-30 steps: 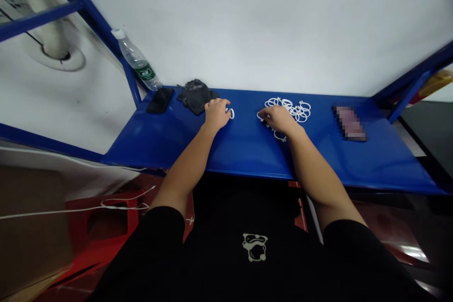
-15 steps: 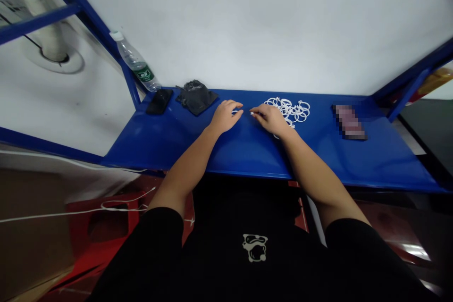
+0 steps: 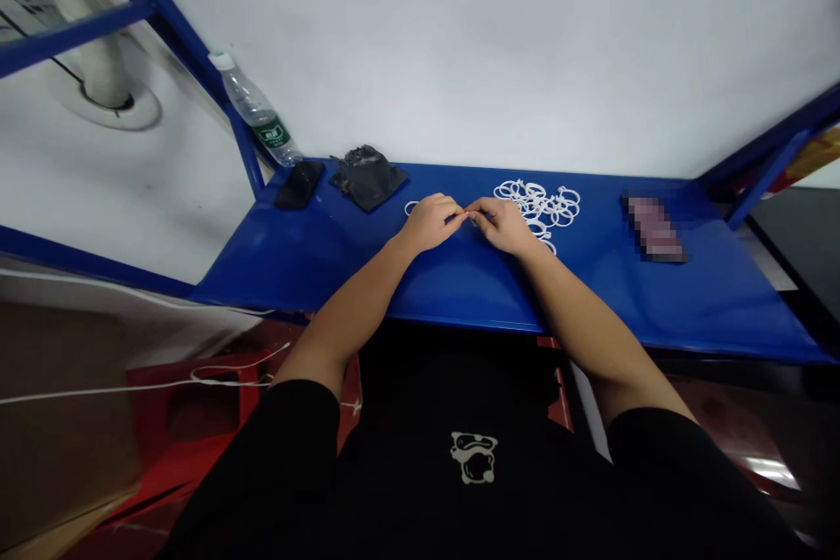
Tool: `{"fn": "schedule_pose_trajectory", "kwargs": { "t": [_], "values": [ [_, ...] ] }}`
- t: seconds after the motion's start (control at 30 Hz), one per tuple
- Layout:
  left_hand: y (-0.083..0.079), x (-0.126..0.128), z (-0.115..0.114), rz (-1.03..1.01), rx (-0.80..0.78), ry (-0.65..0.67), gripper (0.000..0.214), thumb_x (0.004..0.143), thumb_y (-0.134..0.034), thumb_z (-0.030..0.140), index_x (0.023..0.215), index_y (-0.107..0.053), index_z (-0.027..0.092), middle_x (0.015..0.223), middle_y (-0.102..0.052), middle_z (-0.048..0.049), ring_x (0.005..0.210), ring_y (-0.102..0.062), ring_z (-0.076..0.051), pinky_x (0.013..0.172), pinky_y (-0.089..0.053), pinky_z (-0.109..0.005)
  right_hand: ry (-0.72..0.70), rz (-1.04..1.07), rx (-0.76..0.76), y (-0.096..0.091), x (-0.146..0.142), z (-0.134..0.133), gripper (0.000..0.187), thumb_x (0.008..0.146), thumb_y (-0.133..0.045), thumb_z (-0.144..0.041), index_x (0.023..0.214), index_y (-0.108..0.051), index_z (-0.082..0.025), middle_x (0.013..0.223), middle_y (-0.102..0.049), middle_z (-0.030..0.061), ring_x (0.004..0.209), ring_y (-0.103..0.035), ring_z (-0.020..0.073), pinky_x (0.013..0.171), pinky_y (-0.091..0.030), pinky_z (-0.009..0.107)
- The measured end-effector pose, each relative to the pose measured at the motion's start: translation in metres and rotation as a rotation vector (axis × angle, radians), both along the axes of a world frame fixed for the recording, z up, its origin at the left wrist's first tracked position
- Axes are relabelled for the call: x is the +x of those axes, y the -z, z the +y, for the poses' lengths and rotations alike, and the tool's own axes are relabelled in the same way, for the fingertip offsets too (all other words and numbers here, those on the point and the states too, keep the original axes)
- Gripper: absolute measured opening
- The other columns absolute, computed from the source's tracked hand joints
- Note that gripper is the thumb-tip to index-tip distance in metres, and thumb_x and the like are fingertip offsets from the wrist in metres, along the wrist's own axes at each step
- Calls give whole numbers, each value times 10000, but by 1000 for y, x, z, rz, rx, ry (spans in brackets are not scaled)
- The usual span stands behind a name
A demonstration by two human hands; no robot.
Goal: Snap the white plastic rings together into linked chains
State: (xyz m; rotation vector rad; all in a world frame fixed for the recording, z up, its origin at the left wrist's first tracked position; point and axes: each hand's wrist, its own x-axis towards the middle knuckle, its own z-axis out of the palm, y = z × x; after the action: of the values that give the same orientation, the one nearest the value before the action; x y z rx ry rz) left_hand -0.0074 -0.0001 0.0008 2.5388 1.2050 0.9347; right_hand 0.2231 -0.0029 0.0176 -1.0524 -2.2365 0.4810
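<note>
My left hand (image 3: 430, 224) and my right hand (image 3: 502, 225) rest on a blue metal shelf (image 3: 315, 267), their fingertips meeting at the middle. Between the fingertips, a small white plastic ring (image 3: 465, 215) is mostly hidden. A heap of interlinked white plastic rings (image 3: 542, 204) lies just beyond my right hand, partly under its fingers. Another white ring (image 3: 410, 207) shows past the far edge of my left hand.
A black phone (image 3: 300, 185) and a crumpled black cloth (image 3: 367, 178) lie at the shelf's back left. A plastic water bottle (image 3: 257, 111) leans by the blue frame upright. A blurred flat object (image 3: 654, 229) lies at the right. A white wall stands behind.
My hands have moved toward each other, and their fingertips now touch. A white ring now shows past the far edge of my left hand.
</note>
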Motion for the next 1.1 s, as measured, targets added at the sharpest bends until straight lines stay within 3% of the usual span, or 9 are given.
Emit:
{"fn": "schedule_pose_trajectory", "kwargs": {
  "t": [0.1, 0.2, 0.3, 0.43, 0.6, 0.77, 1.1],
  "values": [
    [1, 0, 1, 19, -13, -27, 222, 1085, -682, 286, 910, -817, 256, 1010, -840, -70, 994, -738, -270, 985, -574, -455, -1, 8, -15, 1, -1, 1, 295, 1060, -550, -320, 1086, -829, -229, 1092, -865, 107, 984, -776, 285, 955, -590, 438],
    [-1, -2, 2, -17, -28, -70, 126, 1065, -727, 291, 1003, -830, 252, 1027, -836, -68, 1005, -740, -269, 1001, -581, -456, 18, 72, -43, 5, -3, 2, 252, 1058, -580, -347, 1098, -804, -240, 1072, -866, 100, 973, -782, 283, 945, -598, 444],
    [-5, -4, 1, -89, -42, -73, 102, 1053, -760, 276, 1129, -825, 256, 1127, -830, -70, 1068, -744, -262, 1039, -591, -447, 31, 173, -100, 8, -3, 2, 230, 1049, -619, -366, 1205, -739, -247, 1077, -859, 96, 974, -786, 273, 910, -609, 432],
    [-7, -4, 1, -114, -21, -78, 74, 1066, -746, 240, 1057, -815, 264, 1217, -803, -73, 1188, -730, -259, 1120, -568, -457, -15, 219, -148, 6, -1, 2, 343, 1054, -583, -332, 1378, -644, -241, 1207, -852, 118, 1057, -798, 262, 929, -620, 432],
    [-5, -9, 5, -75, 13, -143, 78, 1064, -739, 242, 1027, -807, 252, 1262, -772, -91, 1227, -708, -284, 1157, -529, -491, 160, -16, -30, -6, 22, 14, 360, 1033, -599, -275, 1365, -730, -231, 1232, -861, 134, 1073, -803, 303, 999, -618, 502],
    [0, -25, 16, 2, -21, -291, 103, 1027, -734, 241, 961, -813, 251, 1249, -772, -118, 1201, -665, -346, 1110, -518, -542, 377, -220, -22, -7, 58, 32, 362, 1003, -631, -213, 1314, -813, -246, 1274, -858, 130, 1136, -788, 349, 990, -622, 533],
    [6, -40, 27, 11, -130, -502, 98, 988, -768, 240, 896, -802, 248, 1165, -748, -134, 1198, -635, -381, 1120, -471, -583, 453, -313, -6, 16, 61, 42, 554, 1007, -547, -125, 1500, -772, -244, 1445, -797, 157, 1259, -751, 378, 1018, -638, 566]
  ]
}}
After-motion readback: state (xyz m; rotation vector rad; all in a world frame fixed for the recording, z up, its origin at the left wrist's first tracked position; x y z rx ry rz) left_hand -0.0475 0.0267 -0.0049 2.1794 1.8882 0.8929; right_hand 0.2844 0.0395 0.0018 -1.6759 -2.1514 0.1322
